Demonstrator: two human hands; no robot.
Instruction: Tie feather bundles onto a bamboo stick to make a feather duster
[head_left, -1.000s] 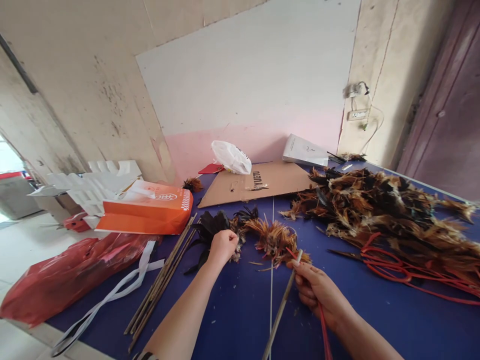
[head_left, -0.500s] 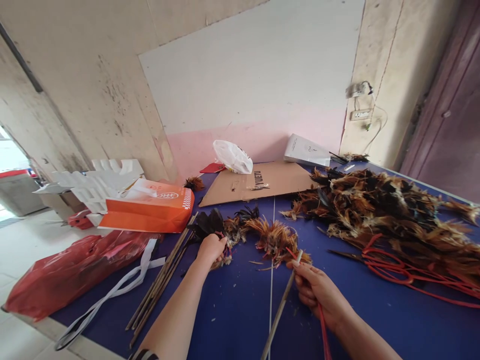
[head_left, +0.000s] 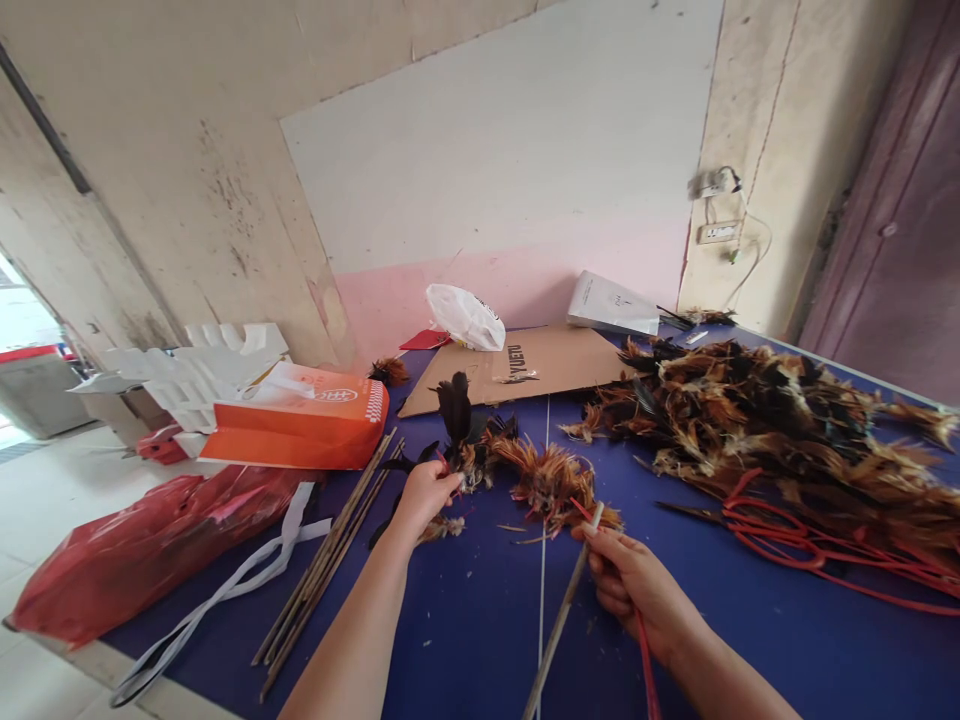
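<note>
My left hand [head_left: 424, 497] pinches dark feathers [head_left: 454, 408], left of centre on the surface [head_left: 480, 625]; my right hand [head_left: 637, 580] grips 1 stick [head_left: 556, 625] near its far tip. I judge the feathers light, fragile, best held by the base; the stick, stiff.

I'm getting soft daylight, blown out at the bright white left-hand opening [head_left: 22, 318], faint glare on the crumpled red plastic bag [head_left: 150, 560], and stretched edges.
</note>
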